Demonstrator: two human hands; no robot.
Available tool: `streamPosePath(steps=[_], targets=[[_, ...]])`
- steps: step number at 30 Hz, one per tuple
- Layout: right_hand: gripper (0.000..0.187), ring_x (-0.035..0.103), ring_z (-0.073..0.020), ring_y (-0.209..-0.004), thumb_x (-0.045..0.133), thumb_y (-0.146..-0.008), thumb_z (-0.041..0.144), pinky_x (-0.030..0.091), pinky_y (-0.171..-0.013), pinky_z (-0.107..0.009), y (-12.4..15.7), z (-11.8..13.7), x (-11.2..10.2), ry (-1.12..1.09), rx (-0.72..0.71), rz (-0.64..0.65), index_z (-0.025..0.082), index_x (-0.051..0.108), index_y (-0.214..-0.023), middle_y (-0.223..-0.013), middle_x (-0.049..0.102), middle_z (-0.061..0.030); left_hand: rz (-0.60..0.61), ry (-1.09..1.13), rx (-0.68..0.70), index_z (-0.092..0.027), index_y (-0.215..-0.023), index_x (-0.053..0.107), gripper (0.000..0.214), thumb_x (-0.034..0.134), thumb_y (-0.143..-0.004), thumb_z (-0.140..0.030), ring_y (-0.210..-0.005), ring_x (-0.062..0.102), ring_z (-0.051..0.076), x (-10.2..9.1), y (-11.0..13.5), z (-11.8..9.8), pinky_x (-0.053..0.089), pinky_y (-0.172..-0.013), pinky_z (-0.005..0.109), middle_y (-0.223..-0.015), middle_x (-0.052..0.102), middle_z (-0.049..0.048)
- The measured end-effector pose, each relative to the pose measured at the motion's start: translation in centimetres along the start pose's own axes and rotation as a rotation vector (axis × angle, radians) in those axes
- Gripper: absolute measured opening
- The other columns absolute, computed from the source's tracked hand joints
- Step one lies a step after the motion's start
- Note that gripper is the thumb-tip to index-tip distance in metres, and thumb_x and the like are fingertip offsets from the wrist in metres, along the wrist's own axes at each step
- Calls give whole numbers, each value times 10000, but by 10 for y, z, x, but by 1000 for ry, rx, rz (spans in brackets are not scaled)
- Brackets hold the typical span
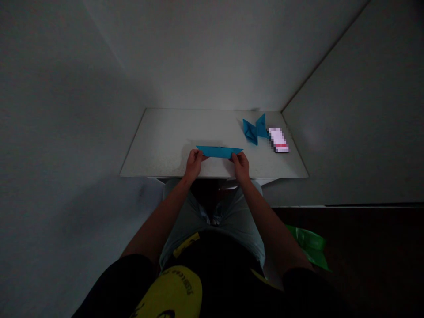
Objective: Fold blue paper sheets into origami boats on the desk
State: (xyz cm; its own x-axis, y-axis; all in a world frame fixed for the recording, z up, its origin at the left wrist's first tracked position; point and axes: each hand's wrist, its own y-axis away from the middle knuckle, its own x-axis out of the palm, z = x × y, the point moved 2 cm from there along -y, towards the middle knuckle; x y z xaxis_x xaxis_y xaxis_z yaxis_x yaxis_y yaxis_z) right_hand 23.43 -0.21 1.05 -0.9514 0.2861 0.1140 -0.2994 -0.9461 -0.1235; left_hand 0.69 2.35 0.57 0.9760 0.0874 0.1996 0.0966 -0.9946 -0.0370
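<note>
A long, narrow strip of folded blue paper [218, 152], pointed at both ends, stretches level between my two hands above the white table. My left hand [194, 163] pinches its left end, and my right hand [240, 164] pinches the right end near the tip. Fingers of both hands are partly hidden behind and under the paper. Farther back to the right stand two folded blue paper pieces: a boat-like one [251, 132] and, just behind it, another with an upright pointed flap [261, 126].
A phone with a lit, blurred screen [278, 139] lies at the right side of the white table [159, 141]. Walls close in the table at the back, left and right. Below on the right, a green shiny object [308, 245] rests near the dark floor.
</note>
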Motion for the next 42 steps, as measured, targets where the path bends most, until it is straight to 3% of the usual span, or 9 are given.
streamPosePath(steps=[4,8,15,18,24,29,34,40,42], targets=[[569,579,-165,-781,774,-812,758,632,-809,-351,0,-1,2,-38,22,12,273,480,-845,-778,522,46,35,7,21,-210,-1026,603,518,811,-864,-656,-886,749,194,2,2,-5,622,-887,369,-954,731,41],[543,556,-159,-741,802,-805,709,599,-775,-337,3,4,2,8,38,122,267,487,-818,-737,518,52,150,-141,0,-193,-1169,717,608,941,-723,-540,-855,705,195,1,5,-17,581,-792,324,-938,758,35],[510,575,-176,-735,918,-679,622,489,-693,-309,6,18,-1,204,41,262,234,664,-890,-781,642,22,255,-264,-88,-186,-850,812,420,917,-678,-555,-784,679,201,1,7,-27,546,-739,318,-797,747,25],[558,573,-185,-675,804,-757,768,478,-672,-320,6,19,0,252,83,243,237,634,-768,-681,632,11,208,-295,-63,-185,-818,795,409,868,-748,-581,-768,664,190,2,8,-29,524,-716,300,-764,725,11],[828,657,-240,-706,337,-921,967,543,-829,-385,7,19,-2,319,123,164,251,589,-592,-586,663,-65,109,-379,-139,-197,-616,628,608,671,-926,-719,-562,590,166,0,7,-26,458,-588,287,-550,606,16],[825,661,-245,-708,361,-890,997,550,-789,-379,7,16,-4,320,123,100,255,593,-613,-622,696,-63,-19,-339,-131,-230,-581,528,737,439,-996,-832,-513,543,154,-3,7,-21,448,-577,292,-511,555,19],[775,674,-247,-715,390,-938,936,558,-771,-373,8,17,-3,277,105,122,245,638,-689,-611,674,-45,-82,-304,-65,-214,-736,628,719,425,-982,-859,-552,560,165,-2,11,-21,449,-575,290,-561,565,3],[650,591,-184,-589,627,-900,817,503,-648,-323,13,28,0,164,48,213,242,701,-1194,-609,607,53,-174,-262,-43,-197,-940,707,805,385,-934,-936,-612,593,176,-2,12,-25,484,-571,292,-674,610,15],[648,576,-172,-581,712,-843,793,483,-615,-310,13,30,1,150,58,245,248,689,-1192,-625,611,57,-181,-249,-49,-198,-932,704,834,387,-900,-968,-627,607,182,-3,11,-25,500,-571,297,-703,629,29]])
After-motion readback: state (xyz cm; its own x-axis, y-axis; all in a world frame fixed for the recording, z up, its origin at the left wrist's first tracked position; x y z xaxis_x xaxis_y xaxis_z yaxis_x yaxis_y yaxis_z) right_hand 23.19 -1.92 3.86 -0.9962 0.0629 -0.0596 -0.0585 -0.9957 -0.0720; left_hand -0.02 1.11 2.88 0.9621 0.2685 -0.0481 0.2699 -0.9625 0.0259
